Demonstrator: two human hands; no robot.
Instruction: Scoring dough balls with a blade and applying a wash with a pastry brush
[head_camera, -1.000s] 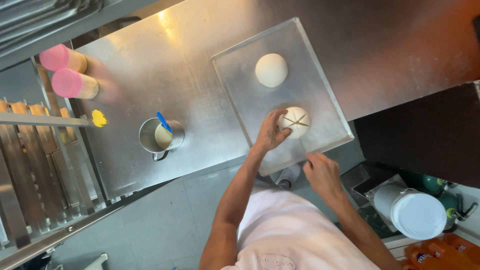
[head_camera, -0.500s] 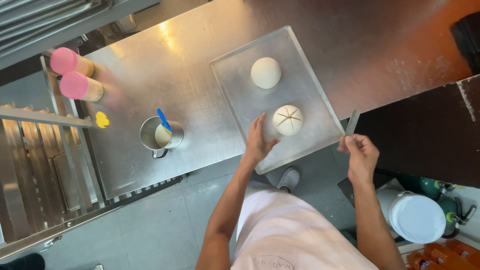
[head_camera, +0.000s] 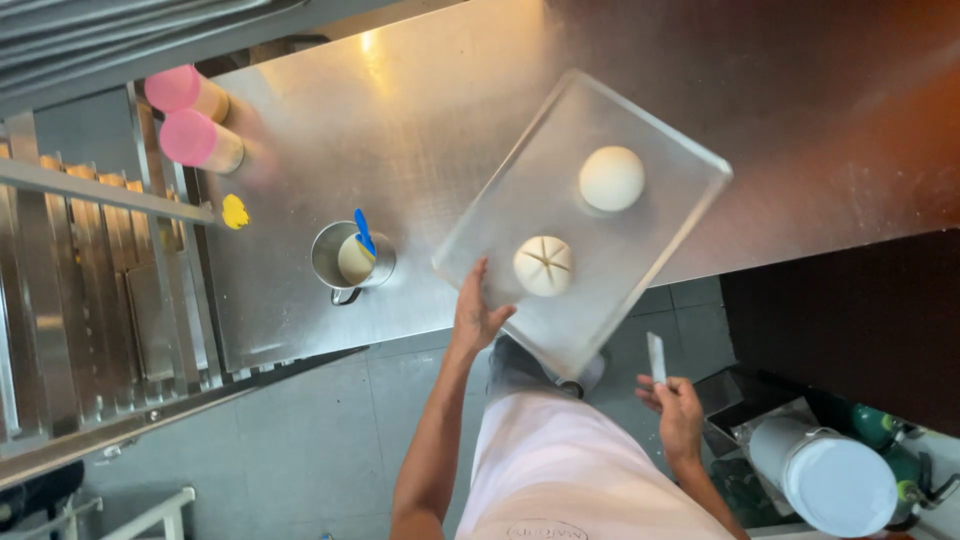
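The tray (head_camera: 640, 290) has swung askew under the left hand (head_camera: 476, 312) gripping its edge, while the right hand (head_camera: 678, 410) has drawn back, clasping a blade (head_camera: 656, 357).

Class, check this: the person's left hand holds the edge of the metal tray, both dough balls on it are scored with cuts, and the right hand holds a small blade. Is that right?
Not quite. In the head view only the nearer dough ball is scored; the farther dough ball is smooth. The left hand does hold the metal tray, and the right hand holds the small blade.
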